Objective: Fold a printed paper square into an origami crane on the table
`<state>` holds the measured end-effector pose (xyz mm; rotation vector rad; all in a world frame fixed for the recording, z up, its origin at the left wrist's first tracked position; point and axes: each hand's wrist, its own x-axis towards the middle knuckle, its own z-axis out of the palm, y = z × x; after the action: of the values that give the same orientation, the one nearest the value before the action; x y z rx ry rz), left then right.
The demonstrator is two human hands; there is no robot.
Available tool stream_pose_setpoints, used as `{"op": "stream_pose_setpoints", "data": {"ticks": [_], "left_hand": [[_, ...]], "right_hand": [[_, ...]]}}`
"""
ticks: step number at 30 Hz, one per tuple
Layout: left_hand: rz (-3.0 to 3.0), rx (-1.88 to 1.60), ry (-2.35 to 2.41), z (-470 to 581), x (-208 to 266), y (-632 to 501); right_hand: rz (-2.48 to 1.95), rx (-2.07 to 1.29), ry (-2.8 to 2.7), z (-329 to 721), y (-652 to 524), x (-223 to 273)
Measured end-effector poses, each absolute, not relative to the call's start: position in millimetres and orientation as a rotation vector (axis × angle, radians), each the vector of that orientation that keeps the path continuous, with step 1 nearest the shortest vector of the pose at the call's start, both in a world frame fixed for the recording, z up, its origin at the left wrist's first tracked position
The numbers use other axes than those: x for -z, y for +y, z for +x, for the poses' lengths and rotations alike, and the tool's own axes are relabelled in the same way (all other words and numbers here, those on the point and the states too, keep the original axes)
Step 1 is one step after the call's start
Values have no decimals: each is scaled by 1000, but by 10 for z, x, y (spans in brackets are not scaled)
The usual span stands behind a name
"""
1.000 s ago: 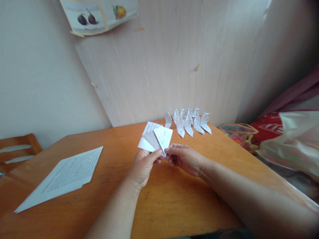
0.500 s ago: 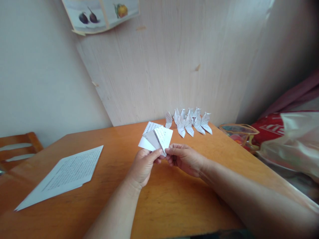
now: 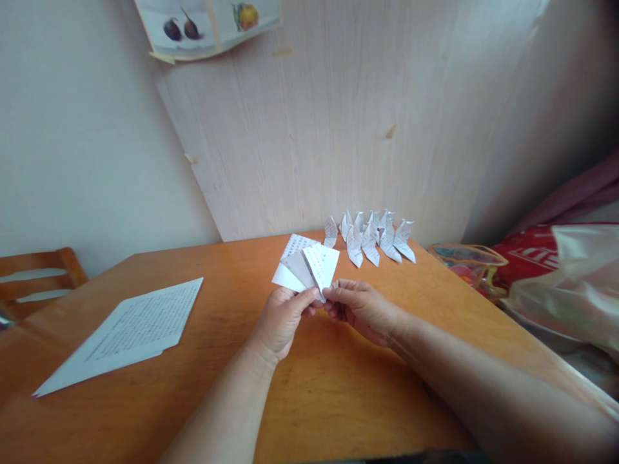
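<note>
A partly folded sheet of printed paper (image 3: 302, 261) is held above the table, its layers fanned out at the top. My left hand (image 3: 285, 316) is closed on its lower edge, thumb on the front and fingers behind. At the lower right corner, my right hand (image 3: 360, 306) pinches the same paper between thumb and fingers. The thumbs are close together near the paper's bottom point, and the fingertips behind it are partly hidden. Beyond the paper stand several folded paper birds (image 3: 371, 241), with print on their sides.
A stack of printed sheets (image 3: 140, 328) lies on the wooden table (image 3: 314, 399) to the left. A chair (image 3: 43, 270) stands past the left edge. At the right are a clear container with an orange rim (image 3: 469, 254) and plastic bags (image 3: 570, 283). A wall (image 3: 309, 142) rises behind.
The whole view has shifted slightly, with the scene moving a little to the right. Both hands keep their grip on the folded paper, whose shape looks nearly the same.
</note>
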<state>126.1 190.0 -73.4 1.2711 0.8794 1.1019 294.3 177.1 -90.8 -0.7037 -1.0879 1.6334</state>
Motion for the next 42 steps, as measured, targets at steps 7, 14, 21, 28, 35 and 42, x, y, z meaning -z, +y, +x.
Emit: {"op": "stream_pose_setpoints", "data": {"ticks": [7, 14, 21, 28, 35, 42], "left_hand": [[1277, -1113, 883, 1264, 741, 1903], [1262, -1134, 882, 1266, 760, 1918], [1233, -1138, 866, 1269, 745, 1910], [1221, -1132, 850, 1260, 765, 1917], [1233, -1137, 851, 1266, 773, 1922], [1243, -1120, 856, 1264, 779, 1926]], "right_hand": [[-709, -1543, -1139, 2922, 1766, 926], [-699, -1559, -1118, 2910, 1760, 923], [-683, -1638, -1071, 2908, 1744, 910], [-698, -1652, -1058, 2909, 1729, 884], [-742, -1613, -1079, 2904, 1731, 903], [-770, -1541, -1137, 2902, 1734, 906]]}}
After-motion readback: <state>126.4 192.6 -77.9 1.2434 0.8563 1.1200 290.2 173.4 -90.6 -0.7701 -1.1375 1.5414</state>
